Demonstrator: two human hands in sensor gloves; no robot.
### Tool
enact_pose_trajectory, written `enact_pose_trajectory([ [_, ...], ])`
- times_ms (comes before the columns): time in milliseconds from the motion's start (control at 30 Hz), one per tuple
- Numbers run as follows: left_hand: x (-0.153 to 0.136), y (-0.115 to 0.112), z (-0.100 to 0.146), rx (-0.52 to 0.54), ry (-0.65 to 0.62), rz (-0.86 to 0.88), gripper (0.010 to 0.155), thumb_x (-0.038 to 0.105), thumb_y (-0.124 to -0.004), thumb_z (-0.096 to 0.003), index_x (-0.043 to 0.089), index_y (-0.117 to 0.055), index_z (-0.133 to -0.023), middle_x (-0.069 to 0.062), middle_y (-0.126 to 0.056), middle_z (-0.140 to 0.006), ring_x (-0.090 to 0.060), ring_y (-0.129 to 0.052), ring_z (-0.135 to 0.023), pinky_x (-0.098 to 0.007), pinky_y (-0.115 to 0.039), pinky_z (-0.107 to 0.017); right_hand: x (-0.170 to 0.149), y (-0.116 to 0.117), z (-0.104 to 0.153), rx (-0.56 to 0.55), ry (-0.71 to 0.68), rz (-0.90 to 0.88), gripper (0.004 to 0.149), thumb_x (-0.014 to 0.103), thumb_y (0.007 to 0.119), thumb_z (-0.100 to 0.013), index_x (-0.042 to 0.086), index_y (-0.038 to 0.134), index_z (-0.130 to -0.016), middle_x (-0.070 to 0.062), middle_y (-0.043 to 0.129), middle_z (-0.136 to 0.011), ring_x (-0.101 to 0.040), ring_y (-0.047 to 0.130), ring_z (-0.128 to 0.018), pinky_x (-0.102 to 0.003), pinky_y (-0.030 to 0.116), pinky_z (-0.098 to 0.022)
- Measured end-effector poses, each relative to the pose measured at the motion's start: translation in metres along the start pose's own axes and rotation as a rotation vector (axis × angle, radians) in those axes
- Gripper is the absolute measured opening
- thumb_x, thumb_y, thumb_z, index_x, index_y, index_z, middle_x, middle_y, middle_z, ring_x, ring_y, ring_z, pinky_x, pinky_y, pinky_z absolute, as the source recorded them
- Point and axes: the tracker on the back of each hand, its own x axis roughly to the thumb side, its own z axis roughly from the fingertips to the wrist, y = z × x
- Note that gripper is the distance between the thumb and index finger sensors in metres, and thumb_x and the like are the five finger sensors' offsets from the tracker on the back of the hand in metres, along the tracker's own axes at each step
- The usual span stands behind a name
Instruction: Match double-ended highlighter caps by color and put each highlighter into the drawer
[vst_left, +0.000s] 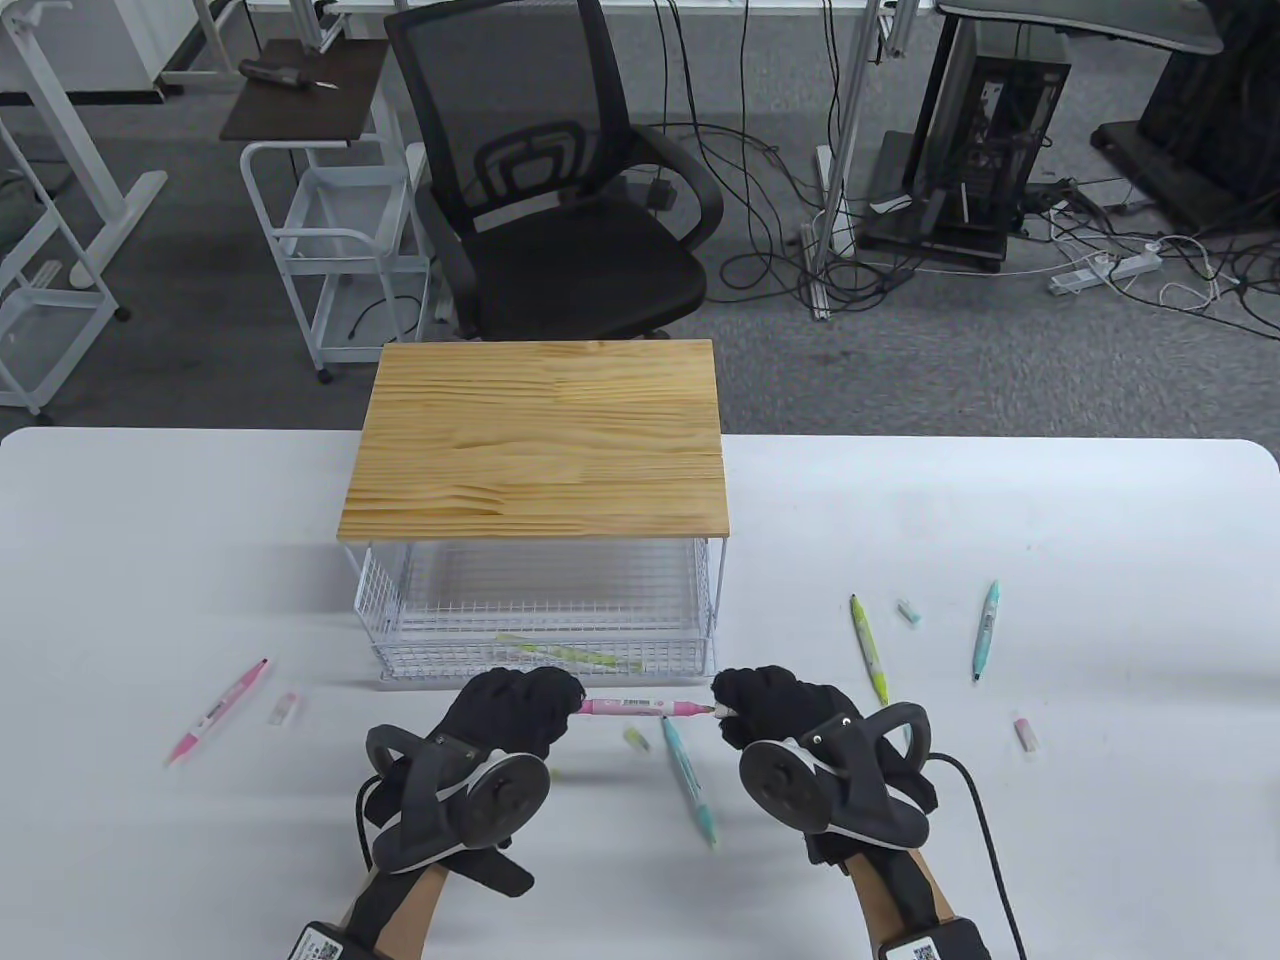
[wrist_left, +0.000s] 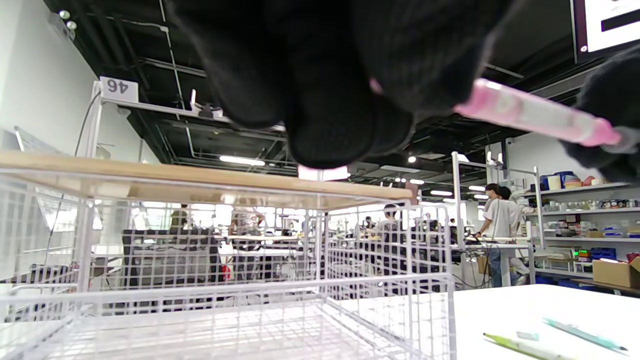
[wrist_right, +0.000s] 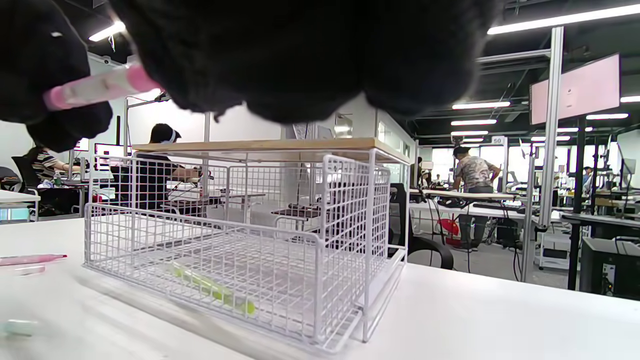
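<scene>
Both hands raised just in front of the white wire drawer (vst_left: 545, 640), which is pulled out from under the pine-topped wire rack (vst_left: 535, 440) on the white bench (vst_left: 1050, 520). Left hand (vst_left: 510, 710) curled round one end of a pink double-ended highlighter (vst_left: 640, 706), held level btwn the hands; right hand (vst_left: 775, 705) pinches the other end w/ fingertips, whether on the cap or the tip can't tell. Drawer holds a yellow-green highlighter (vst_left: 575, 655) lying near its front edge. Teal highlighter (vst_left: 690, 780) lies on bench btwn the hands, small yellow-green loose cap (vst_left: 634, 739) just beside it. R side: yellow-green highlighter (vst_left: 869, 648), teal loose cap (vst_left: 908, 611), second teal highlighter (vst_left: 986, 630), pink loose cap (vst_left: 1026, 733), all apart from each other. L side: second pink highlighter (vst_left: 218, 710) w/ pale pink cap (vst_left: 285, 708) near it, well clear of the bench edge. Open bench beyond both groups.
</scene>
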Motion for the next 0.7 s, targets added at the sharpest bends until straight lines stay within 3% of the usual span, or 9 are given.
enact_pose_trajectory([
  [367,0.0034,-0.0025,-0.0004,-0.021,-0.015,-0.012,0.041,0.033,-0.08,-0.0465,0.043,-0.066,-0.084,0.014,-0.092,-0.091,-0.002,-0.102,-0.071,-0.032,-0.086,-0.071,0.0037,0.0046,-0.0003,-0.031,-0.011,-0.026,0.051,0.046,0.083,-0.04,0.022,0.073,-0.084,0.003,0.092,-0.061,0.005,0.096,-0.024,-0.021,0.094,-0.03],
  [700,0.0038,-0.0081,-0.0008,-0.031,-0.023,-0.02,0.041,0.032,-0.08,-0.0451,0.043,-0.068,-0.083,0.015,-0.093,-0.09,-0.001,-0.103,-0.069,-0.031,-0.088,-0.07,0.0081,0.008,-0.0009,-0.017,-0.041,-0.039,0.049,0.044,0.085,-0.039,0.022,0.074,-0.081,0.003,0.092,-0.06,0.004,0.097,-0.023,-0.021,0.095,-0.03],
])
